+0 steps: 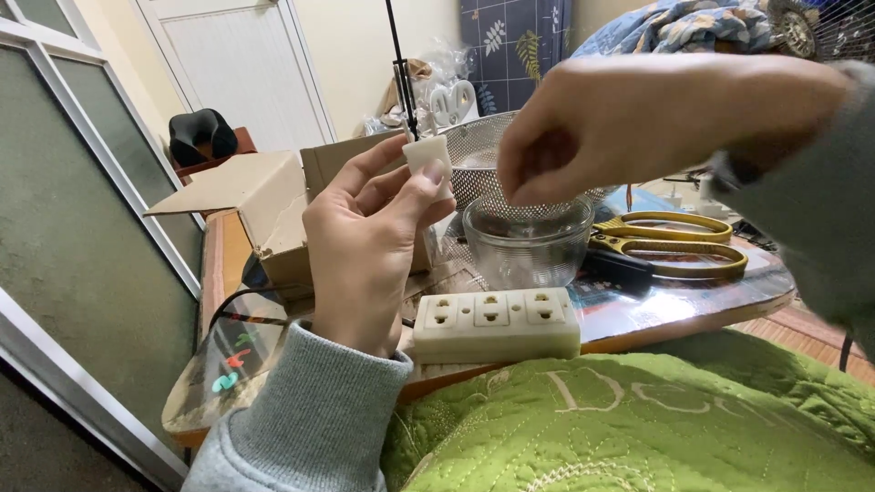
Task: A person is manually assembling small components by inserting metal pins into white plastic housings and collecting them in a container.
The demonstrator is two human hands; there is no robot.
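Note:
My left hand (374, 241) is raised above the table and pinches a small white block (427, 153) between thumb and fingertips. My right hand (629, 123) hovers over a clear glass bowl (529, 241), its fingers curled together and pointing down; whether it holds anything I cannot tell. Behind the bowl stands a perforated metal colander (478, 150). Both arms wear grey sleeves.
A cream power strip (497, 323) with three sockets lies at the table's near edge. Yellow-handled scissors (670, 241) lie right of the bowl. An open cardboard box (264, 196) stands at the left. A green quilted blanket (638, 424) covers my lap. A thin black rod (401, 68) rises behind.

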